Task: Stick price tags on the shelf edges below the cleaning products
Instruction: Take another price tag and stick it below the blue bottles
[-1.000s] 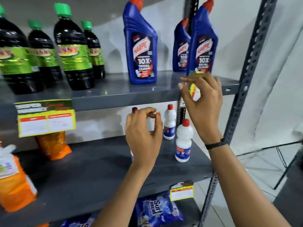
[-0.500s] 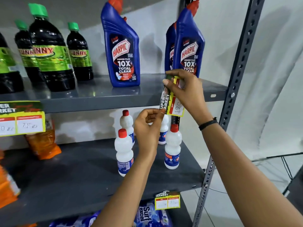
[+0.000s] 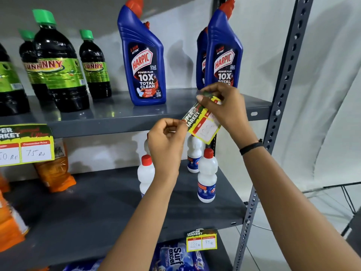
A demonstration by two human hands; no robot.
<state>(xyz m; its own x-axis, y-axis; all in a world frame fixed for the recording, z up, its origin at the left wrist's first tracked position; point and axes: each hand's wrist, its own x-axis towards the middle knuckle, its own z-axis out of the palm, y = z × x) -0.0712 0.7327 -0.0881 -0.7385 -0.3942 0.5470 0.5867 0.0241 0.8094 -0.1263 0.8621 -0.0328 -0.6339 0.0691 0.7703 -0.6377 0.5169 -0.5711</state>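
Note:
A yellow, red and green price tag [image 3: 203, 125] is tilted in front of the upper shelf edge [image 3: 121, 126], below the blue Harpic bottles [image 3: 143, 61]. My right hand [image 3: 224, 106] pinches its top corner. My left hand [image 3: 168, 141] pinches its lower left corner with fingertips. A second Harpic bottle [image 3: 224, 53] stands right behind my right hand. One tag [image 3: 25, 144] hangs on the same edge at far left, under the dark Sunny bottles [image 3: 58, 63]. Another tag [image 3: 202, 240] sits on the lower shelf edge.
Small white bottles with red caps [image 3: 207, 175] stand on the middle shelf [image 3: 97, 202], partly behind my left wrist. Orange pouches [image 3: 54, 171] lie at left. Blue Surf Excel packs [image 3: 175, 255] sit below. A perforated grey upright [image 3: 281, 106] bounds the shelf at right.
The tag has turned from near vertical to slanted, its face showing more. My left hand rose and took its lower corner. The view shifted slightly right.

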